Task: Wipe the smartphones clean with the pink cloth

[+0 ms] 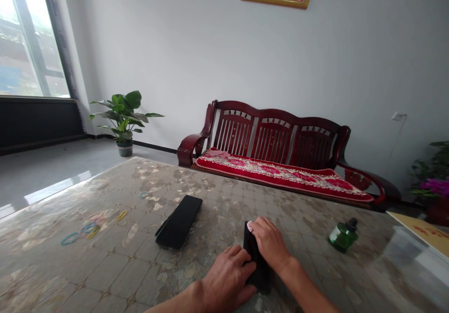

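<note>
A black phone-like slab (260, 278) lies on the patterned tablecloth in front of me, partly covered by both hands. My left hand (229, 275) grips its left edge, with bent fingers reaching onto the dark surface. At the far end, my right hand (271, 243) pinches a small whitish-pink wad (249, 226), perhaps tissue or cloth, against the slab's upper corner. Most of the wad is hidden beneath the fingers. Farther left rests a black smartphone (182, 220), dark side up, with another thin dark edge showing along its left side; neither hand touches it.
Rubber bands (89, 226) in several colours lie at the left on the tablecloth (115, 271). To the right stand a green bottle (343, 236) with a black cap and a clear plastic box (409, 252). A red wooden bench (273, 135) is beyond the table, with a potted plant (124, 116) left of it.
</note>
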Motion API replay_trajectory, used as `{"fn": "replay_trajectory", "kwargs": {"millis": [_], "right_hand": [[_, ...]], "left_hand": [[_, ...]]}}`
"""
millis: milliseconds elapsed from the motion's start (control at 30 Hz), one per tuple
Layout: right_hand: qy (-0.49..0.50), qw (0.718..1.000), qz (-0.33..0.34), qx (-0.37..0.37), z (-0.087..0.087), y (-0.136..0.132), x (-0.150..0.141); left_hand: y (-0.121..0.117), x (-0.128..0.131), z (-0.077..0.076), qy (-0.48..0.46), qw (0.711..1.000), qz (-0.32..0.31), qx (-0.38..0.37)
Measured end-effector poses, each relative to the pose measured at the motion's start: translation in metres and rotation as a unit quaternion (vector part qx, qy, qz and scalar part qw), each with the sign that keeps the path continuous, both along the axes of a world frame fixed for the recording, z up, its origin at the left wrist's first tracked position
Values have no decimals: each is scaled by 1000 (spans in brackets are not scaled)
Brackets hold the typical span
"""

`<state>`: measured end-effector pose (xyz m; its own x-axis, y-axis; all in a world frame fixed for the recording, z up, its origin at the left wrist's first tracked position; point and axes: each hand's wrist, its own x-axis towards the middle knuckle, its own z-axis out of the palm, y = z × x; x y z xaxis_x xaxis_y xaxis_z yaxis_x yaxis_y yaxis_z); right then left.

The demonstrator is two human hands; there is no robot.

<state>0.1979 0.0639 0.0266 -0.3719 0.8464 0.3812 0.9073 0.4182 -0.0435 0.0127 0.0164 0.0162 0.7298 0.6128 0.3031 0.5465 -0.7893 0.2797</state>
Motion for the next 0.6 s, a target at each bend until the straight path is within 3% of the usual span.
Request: {"fn": "replay_trajectory", "kwargs": {"millis": [233,500,600], "right_hand": [[-16,998,60,-18,0,-24,-4],[7,1000,21,-3,4,13,-11],[0,999,37,-13,8,9,-14]], "left_hand": [[1,0,1,-1,1000,-12,-2],[-1,-1,2,0,1000,-6,-14],[-1,-1,1,-3,1000,-4,-17]]}}
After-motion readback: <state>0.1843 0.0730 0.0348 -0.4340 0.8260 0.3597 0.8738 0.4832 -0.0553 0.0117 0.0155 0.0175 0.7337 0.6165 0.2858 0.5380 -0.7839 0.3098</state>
